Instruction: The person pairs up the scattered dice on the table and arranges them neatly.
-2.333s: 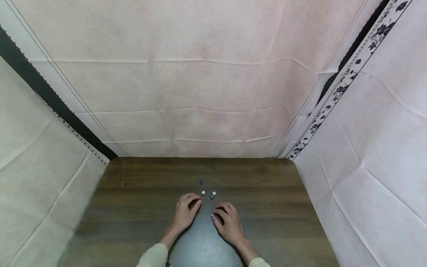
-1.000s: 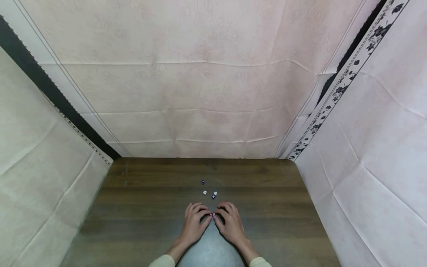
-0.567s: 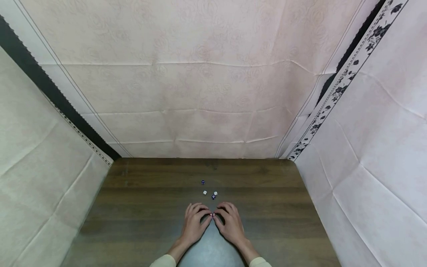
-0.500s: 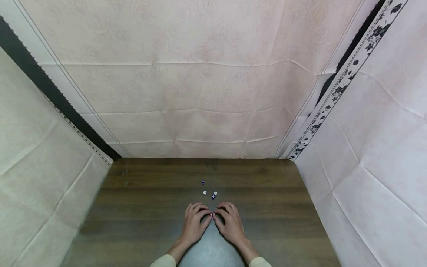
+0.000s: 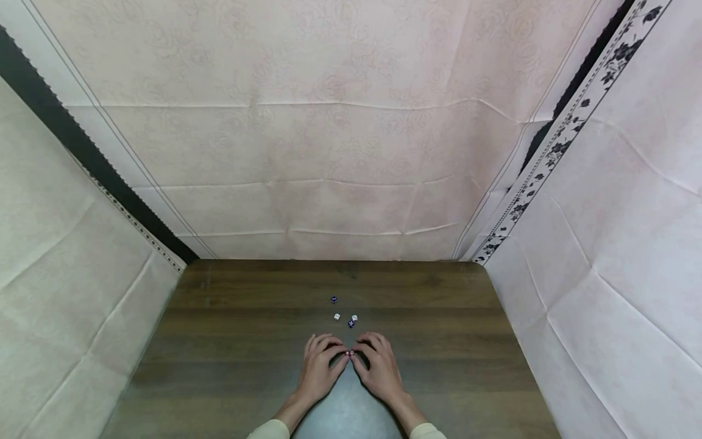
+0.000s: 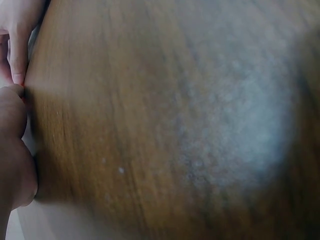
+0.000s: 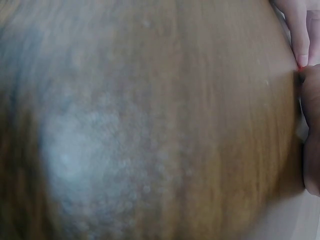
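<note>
In the head view my left hand [image 5: 319,369] and right hand [image 5: 381,377] meet at their fingertips, low over the table's middle. Thumb and index finger of the left pinch a small red die [image 5: 347,353]. Against it sits a second red die [image 5: 352,353], pinched by the right hand. Both dice are mostly covered by fingertips. Just beyond the hands lie a blue die [image 5: 351,324] and a white die [image 5: 354,318], close together. Another white die [image 5: 337,317] is to their left, with another blue die [image 5: 333,300] farther back. Each wrist view catches only a speck of red between fingertips.
The brown wooden table [image 5: 247,311] has a glossy sheen near its front. Pale cloth [image 5: 351,146] hangs behind it, and more cloth [image 5: 614,244] hangs at the sides, with a floral border on the right.
Since the oldest frame, my left hand has come right and nearer the body, bringing its red die against the one in my right hand. Over the last second both hands stay still.
</note>
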Demonstrator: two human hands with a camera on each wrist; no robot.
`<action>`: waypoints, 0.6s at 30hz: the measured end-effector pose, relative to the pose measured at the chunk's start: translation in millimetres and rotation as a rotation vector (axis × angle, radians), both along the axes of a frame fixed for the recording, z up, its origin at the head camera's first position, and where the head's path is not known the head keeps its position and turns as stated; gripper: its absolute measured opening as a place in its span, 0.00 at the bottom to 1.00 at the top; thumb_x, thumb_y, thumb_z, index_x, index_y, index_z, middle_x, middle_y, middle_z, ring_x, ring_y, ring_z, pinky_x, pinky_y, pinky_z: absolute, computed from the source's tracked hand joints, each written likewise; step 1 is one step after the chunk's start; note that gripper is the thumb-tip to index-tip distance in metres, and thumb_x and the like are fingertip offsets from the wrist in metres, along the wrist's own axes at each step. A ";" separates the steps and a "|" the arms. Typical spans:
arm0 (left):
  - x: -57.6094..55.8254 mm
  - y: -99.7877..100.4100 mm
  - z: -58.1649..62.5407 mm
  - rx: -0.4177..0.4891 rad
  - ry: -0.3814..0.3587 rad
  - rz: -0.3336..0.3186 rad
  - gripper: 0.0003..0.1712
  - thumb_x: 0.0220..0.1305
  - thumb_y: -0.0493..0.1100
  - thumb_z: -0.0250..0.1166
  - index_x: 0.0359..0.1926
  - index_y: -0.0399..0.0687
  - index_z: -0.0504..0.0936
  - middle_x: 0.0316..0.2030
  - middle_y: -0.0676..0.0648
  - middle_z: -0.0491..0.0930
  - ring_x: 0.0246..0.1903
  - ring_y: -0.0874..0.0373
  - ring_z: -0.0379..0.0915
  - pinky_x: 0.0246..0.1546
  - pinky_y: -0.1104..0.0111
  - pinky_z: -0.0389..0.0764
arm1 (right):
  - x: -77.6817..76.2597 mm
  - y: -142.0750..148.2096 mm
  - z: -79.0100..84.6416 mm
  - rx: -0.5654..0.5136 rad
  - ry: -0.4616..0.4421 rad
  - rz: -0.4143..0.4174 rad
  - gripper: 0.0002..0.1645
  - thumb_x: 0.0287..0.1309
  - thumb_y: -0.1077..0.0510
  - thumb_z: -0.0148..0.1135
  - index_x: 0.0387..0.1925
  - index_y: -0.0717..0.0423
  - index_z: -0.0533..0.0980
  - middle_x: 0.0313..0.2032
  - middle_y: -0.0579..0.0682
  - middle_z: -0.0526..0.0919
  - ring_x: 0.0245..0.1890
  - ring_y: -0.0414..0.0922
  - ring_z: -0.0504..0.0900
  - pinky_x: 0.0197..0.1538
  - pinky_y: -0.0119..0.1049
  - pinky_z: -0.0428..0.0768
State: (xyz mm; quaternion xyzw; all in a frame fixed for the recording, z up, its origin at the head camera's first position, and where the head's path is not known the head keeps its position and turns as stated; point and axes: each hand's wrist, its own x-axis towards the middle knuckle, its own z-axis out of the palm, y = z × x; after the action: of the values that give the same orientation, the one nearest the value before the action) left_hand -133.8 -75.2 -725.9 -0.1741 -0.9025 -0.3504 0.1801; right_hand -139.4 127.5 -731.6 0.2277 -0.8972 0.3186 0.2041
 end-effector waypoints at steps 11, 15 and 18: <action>-0.2 -0.1 -1.0 -0.015 -0.016 0.017 0.08 0.66 0.46 0.85 0.44 0.54 0.96 0.50 0.51 0.91 0.65 0.41 0.84 0.75 0.26 0.70 | -1.9 0.4 -1.2 0.006 0.039 0.001 0.08 0.65 0.56 0.84 0.44 0.48 0.91 0.53 0.52 0.91 0.63 0.55 0.86 0.70 0.62 0.80; 0.1 -0.1 -0.6 -0.006 -0.015 0.013 0.08 0.66 0.46 0.84 0.44 0.54 0.96 0.50 0.50 0.91 0.65 0.40 0.84 0.75 0.26 0.70 | -2.3 0.2 -2.2 0.002 0.069 0.005 0.09 0.62 0.57 0.85 0.42 0.50 0.91 0.52 0.52 0.91 0.62 0.56 0.86 0.69 0.62 0.80; 0.5 -0.1 -0.7 -0.006 -0.019 0.014 0.08 0.66 0.46 0.84 0.44 0.54 0.96 0.50 0.50 0.91 0.65 0.40 0.84 0.75 0.26 0.70 | -1.8 0.1 -2.5 0.004 0.076 0.003 0.10 0.62 0.57 0.85 0.42 0.50 0.91 0.52 0.52 0.91 0.62 0.55 0.86 0.68 0.62 0.81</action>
State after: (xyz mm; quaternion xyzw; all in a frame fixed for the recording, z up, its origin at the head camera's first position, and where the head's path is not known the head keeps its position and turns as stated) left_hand -133.3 -75.4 -726.5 -0.1651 -0.9063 -0.3483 0.1733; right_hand -141.2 127.6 -734.1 0.2415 -0.8892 0.3081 0.2368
